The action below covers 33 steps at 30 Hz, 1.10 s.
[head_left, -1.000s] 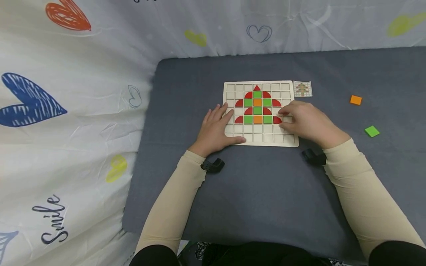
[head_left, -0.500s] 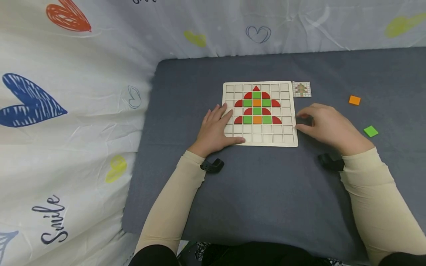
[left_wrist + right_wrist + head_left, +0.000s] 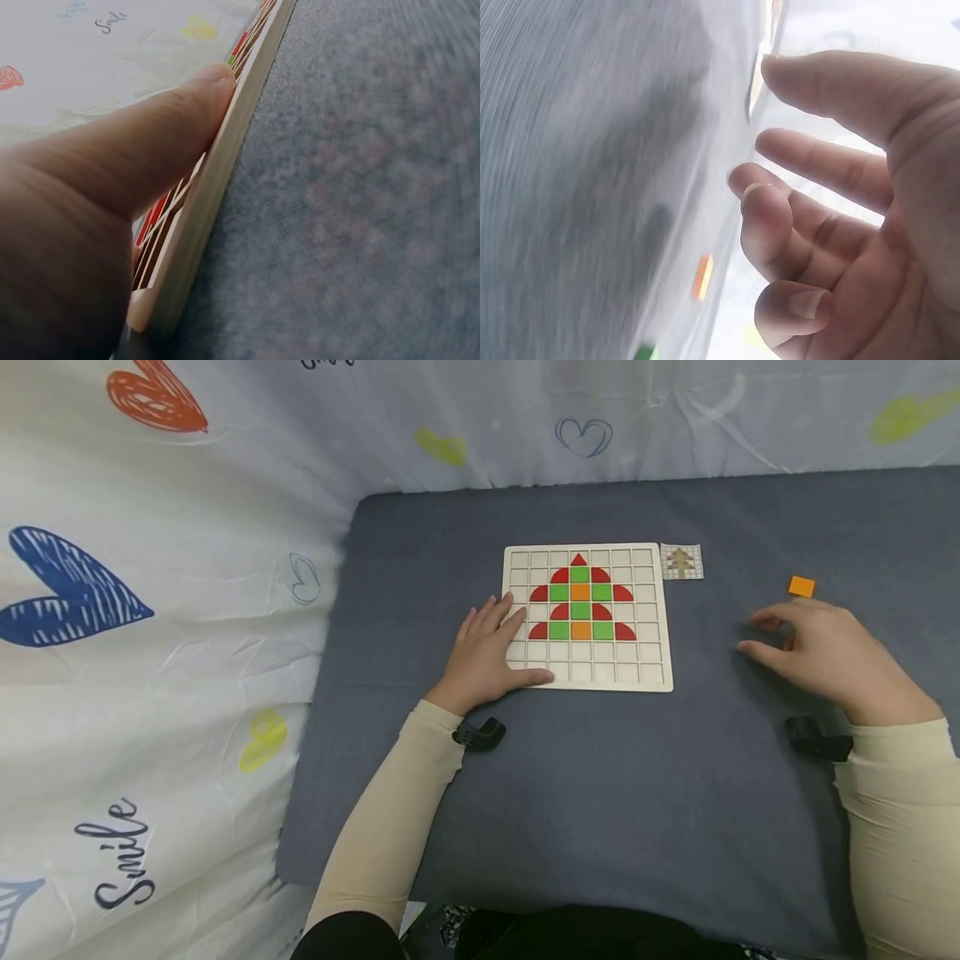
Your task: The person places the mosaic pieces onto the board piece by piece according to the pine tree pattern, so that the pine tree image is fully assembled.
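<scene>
My left hand [image 3: 482, 653] rests on the left side of a pale wooden grid board [image 3: 648, 664], with spread fingers at its left edge. Its thumb lies over the near rim, as the left wrist view shows. Red, green and orange pieces form a tree shape [image 3: 581, 602] in the board's cells. Well to the right of the board, my right hand [image 3: 832, 652] hovers over the cloth with loosely bent fingers and nothing between them. An orange square tile [image 3: 802, 586] lies just beyond that hand. The hand hides a green tile [image 3: 646, 352] from the head view; the right wrist view catches it.
A small pattern card [image 3: 682, 562] with a printed tree lies against the board's upper right corner. Dark grey cloth [image 3: 600, 802] covers the table. Behind and to the left hangs a white sheet [image 3: 225, 527] printed with hearts.
My right hand has left the red piece at the tree's lower right and moved right, off the board, now covering the green tile. The left hand stays where it was.
</scene>
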Each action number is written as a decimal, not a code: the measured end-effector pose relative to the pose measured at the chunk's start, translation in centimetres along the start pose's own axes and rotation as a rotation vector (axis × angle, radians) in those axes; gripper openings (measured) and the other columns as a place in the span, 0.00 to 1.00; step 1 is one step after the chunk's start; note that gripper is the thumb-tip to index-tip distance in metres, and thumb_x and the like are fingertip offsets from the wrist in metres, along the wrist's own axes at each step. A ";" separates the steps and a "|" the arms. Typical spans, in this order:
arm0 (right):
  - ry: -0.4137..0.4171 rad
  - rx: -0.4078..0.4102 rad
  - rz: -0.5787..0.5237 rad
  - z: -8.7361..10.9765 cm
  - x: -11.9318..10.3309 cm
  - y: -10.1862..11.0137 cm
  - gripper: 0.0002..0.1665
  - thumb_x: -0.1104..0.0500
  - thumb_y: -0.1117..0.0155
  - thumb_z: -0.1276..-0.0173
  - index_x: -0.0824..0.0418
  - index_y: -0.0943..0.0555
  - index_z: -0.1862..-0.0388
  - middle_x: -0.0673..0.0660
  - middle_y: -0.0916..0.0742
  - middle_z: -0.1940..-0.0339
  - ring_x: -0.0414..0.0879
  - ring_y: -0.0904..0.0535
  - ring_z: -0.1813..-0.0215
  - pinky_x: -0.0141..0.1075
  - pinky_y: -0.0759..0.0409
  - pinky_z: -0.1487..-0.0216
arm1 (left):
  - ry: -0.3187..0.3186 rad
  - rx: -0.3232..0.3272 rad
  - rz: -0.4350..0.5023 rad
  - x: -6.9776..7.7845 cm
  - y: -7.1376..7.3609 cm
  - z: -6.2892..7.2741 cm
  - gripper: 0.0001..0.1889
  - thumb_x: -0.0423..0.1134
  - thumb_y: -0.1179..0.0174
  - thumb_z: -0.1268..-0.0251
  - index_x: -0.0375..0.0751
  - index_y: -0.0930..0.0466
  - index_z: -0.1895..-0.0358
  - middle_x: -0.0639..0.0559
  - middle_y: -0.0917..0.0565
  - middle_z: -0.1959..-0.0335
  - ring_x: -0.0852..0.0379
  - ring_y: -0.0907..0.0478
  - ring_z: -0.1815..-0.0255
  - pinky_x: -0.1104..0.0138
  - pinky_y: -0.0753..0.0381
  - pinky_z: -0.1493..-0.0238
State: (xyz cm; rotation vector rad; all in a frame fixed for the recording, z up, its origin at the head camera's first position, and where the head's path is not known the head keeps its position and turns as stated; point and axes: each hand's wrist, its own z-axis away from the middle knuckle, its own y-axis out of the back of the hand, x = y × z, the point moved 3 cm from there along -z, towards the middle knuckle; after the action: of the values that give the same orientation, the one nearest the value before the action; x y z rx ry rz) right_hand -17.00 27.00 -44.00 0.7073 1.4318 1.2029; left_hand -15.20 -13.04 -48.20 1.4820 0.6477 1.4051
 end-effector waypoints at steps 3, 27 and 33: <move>-0.058 0.006 0.021 1.0 1.3 0.3 0.26 0.57 0.28 0.29 0.76 0.19 0.42 0.77 0.17 0.49 0.61 0.19 0.64 0.59 0.22 0.63 | 0.006 -0.006 -0.010 0.0 -0.1 0.0 0.58 0.74 0.29 0.46 0.49 0.41 0.16 0.52 0.51 0.12 0.51 0.60 0.12 0.58 0.69 0.14; -0.179 0.107 0.039 4.9 7.1 0.1 0.25 0.67 0.25 0.37 0.84 0.24 0.49 0.82 0.25 0.56 0.74 0.20 0.65 0.63 0.22 0.65 | 0.022 0.014 -0.011 0.1 0.0 0.0 0.59 0.74 0.28 0.48 0.49 0.39 0.16 0.53 0.49 0.12 0.51 0.59 0.12 0.58 0.68 0.14; -0.097 0.129 0.046 4.3 6.4 0.4 0.19 0.67 0.26 0.38 0.81 0.19 0.55 0.76 0.16 0.66 0.70 0.20 0.66 0.61 0.26 0.63 | 0.020 0.013 -0.014 0.1 0.0 0.0 0.59 0.73 0.27 0.48 0.49 0.39 0.16 0.53 0.49 0.12 0.51 0.59 0.12 0.59 0.69 0.14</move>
State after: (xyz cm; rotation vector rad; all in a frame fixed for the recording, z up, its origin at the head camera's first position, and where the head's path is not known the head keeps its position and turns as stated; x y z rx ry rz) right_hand -14.52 34.19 -45.51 0.8798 1.4281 1.1038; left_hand -15.17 -12.94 -48.16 1.4726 0.6796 1.4087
